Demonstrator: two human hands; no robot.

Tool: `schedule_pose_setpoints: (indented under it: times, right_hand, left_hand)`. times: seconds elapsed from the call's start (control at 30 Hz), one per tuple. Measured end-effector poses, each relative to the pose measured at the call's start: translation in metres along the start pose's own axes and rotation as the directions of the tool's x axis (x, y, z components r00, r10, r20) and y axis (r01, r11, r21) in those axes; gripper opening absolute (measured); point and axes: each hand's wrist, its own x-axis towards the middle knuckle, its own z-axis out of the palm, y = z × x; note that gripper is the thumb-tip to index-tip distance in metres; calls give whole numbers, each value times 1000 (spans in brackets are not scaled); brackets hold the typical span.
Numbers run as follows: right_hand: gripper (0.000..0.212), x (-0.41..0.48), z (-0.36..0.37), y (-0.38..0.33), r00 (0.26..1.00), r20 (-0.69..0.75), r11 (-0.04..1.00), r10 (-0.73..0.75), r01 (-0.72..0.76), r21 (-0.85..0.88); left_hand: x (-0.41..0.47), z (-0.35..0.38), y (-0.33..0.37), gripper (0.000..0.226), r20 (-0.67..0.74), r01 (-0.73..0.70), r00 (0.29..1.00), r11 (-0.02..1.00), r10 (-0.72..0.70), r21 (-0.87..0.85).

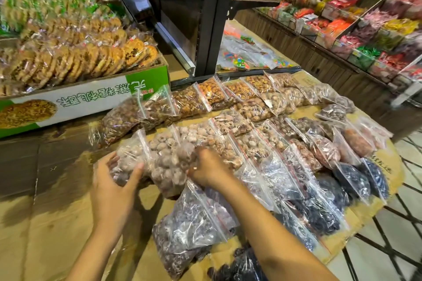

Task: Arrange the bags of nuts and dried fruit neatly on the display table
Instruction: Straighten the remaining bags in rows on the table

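Clear zip bags [271,143] lay overlapping in slanted rows on the cardboard-topped display table [57,223]: golden-brown nuts [212,92] at the back, pale round dried fruit [205,137] in the middle, black dried fruit [351,180] front right. The left hand [112,189] gripped the leftmost pale bag [130,155], the right hand [206,167] the next pale bag [169,162].

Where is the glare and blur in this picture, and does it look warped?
Head view: white glare streaks the clear plastic zip bags of nuts and dried fruit; head view, upper left, the green-printed wrapped biscuit packs are smeared; head view edges bow, tilting the black metal shelf post; the left hand and right hand look fairly sharp.
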Motion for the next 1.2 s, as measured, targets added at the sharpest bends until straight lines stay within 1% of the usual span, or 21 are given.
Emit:
schedule_pose_setpoints:
  times: [0.03,0.07,0.1,0.2,0.23,0.37,0.43,0.47,0.53,0.6,0.63,0.7,0.73,0.8,0.87,0.9,1.0,1.03,1.13,1.2]
  right_hand:
    - [14,0,3,4,1000,18,998,-7,8,-68]
    - [14,1,4,8,1000,29,996,-12,14,-90]
    - [14,2,2,10,999,42,996,-5,9,-89]
    - [15,6,-9,12,997,64,999,42,-42,4]
    - [15,8,-11,13,998,48,999,51,-51,3]
    - [25,7,-4,21,997,-78,985,17,-30,-171]
    - [24,7,3,24,995,-95,982,-13,-5,-187]
    - [29,8,5,25,995,-93,983,-21,4,-183]
    - [42,10,10,27,996,-89,985,-28,12,-170]
    - [46,10,10,29,991,-117,978,-69,45,-202]
    - [46,10,11,31,984,-141,967,-110,74,-244]
    - [50,6,12,34,961,-193,940,-198,130,-316]
    - [54,5,12,35,951,-224,940,-211,134,-314]
    - [57,5,14,36,941,-270,951,-203,123,-285]
    - [57,8,16,38,942,-277,952,-188,106,-288]
    - [58,10,17,38,947,-265,954,-179,102,-282]
    - [63,13,17,40,961,-236,970,-145,91,-227]
    - [63,13,17,40,961,-240,974,-135,85,-209]
    - [61,12,19,40,959,-255,981,-123,79,-174]
    - [63,11,19,40,968,-233,989,-93,62,-136]
  left_hand:
    - [4,2,-6,70,41,-3,999,999,1,46]
    - [7,4,-11,75,76,-7,997,996,0,90]
    - [10,6,-15,80,104,-16,995,991,2,134]
    - [17,8,-27,91,166,-44,986,974,7,221]
    - [19,9,-31,96,188,-56,982,966,8,251]
    - [31,15,-45,114,302,-80,953,929,-35,361]
    - [39,18,-54,122,330,-123,943,892,-31,436]
    - [44,18,-59,126,334,-141,942,867,-30,478]
    - [56,15,-65,132,319,-104,944,846,-81,523]
    - [69,13,-71,134,317,-59,940,851,-129,521]
    - [74,12,-72,131,336,-72,934,855,-123,514]
    - [82,11,-74,114,353,-98,932,877,-86,471]
    - [84,10,-74,100,326,-62,941,903,-89,425]
    - [85,11,-70,77,240,50,964,966,-113,255]
    - [81,18,-65,71,193,83,975,988,-107,131]
    - [77,24,-64,74,205,72,974,989,-98,130]
    - [68,35,-66,98,266,-11,962,958,-68,286]
    - [69,35,-67,106,292,-33,954,949,-63,314]
    - [76,27,-72,121,374,-48,923,939,-88,341]
    - [74,23,-67,128,394,-39,913,934,-112,354]
